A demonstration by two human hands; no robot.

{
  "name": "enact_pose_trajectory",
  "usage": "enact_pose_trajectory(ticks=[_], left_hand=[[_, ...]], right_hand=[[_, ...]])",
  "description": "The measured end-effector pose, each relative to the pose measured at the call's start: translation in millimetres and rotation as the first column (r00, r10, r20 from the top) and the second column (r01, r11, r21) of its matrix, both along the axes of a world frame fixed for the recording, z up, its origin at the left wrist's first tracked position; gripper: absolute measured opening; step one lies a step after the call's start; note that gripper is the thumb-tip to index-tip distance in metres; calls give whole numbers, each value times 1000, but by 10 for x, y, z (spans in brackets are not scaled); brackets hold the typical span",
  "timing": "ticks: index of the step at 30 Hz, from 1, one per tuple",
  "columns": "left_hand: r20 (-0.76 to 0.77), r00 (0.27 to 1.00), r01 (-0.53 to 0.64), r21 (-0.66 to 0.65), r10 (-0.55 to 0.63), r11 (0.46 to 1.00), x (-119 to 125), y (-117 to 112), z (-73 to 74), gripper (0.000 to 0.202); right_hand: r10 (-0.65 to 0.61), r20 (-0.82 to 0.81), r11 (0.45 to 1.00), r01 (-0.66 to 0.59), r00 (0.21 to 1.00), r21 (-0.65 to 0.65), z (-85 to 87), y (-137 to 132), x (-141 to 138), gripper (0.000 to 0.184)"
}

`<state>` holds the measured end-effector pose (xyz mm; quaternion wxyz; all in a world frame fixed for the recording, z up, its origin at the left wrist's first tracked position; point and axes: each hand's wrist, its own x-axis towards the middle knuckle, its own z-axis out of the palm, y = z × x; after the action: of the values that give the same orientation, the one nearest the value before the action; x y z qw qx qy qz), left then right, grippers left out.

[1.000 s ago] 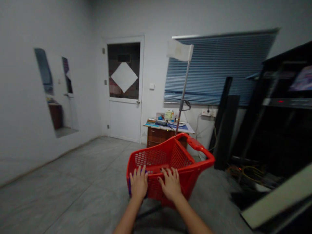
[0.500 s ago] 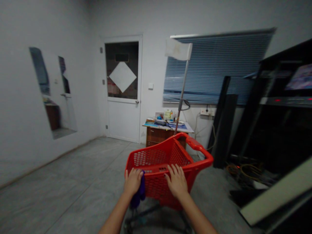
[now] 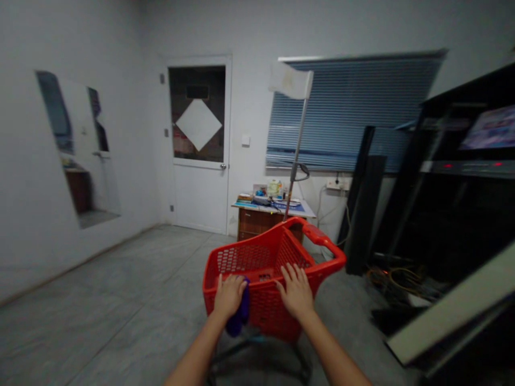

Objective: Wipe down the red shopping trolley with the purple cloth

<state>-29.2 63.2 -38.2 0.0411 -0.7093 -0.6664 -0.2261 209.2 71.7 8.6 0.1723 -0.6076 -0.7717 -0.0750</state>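
Note:
A red plastic shopping cart [image 3: 277, 311] stands side-on in front of me, its handle towards the right and a pole with a white flag [image 3: 290, 81] rising from its far side. My left hand [image 3: 230, 295] is closed round a purple cloth [image 3: 240, 316] at the cart's near rim, and the cloth hangs down outside the basket wall. Farther right along that rim lies my right hand [image 3: 296, 289], palm down with the fingers spread and nothing in them. The fingertips of my left hand are partly hidden behind the rim.
Behind the cart stands a small wooden desk [image 3: 257, 221] with bottles and papers on it. Dark tall panels [image 3: 366, 214], loose cables [image 3: 406, 279] and a pale leaning board [image 3: 450, 305] line the right side. A mirror [image 3: 82, 155] and a white door [image 3: 199, 193] are to the left.
The view has turned slightly right, so the room sits further left. My left hand has slid right along the rim with the cloth, closer to my right hand, which stays at the rim.

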Motion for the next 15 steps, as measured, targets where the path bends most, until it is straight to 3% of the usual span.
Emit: enact_pose_trajectory(ticks=[3,6,12,15], left_hand=[[11,989,-149,1,149,989,-270,-25,-82,39],[13,973,-228,4,228,974,-167,-10,-70,41],[55,996,73,32,-75,997,555,78,141,41],[81,981,176,-3,-175,984,495,62,158,41]], right_hand=[[5,12,1000,-5,1000,17,22,29,66,60],[4,4,999,-4,1000,46,-25,19,-23,63],[2,-23,997,0,1000,72,-107,-37,-189,62],[21,-22,997,-19,1000,70,-104,-44,-129,59]])
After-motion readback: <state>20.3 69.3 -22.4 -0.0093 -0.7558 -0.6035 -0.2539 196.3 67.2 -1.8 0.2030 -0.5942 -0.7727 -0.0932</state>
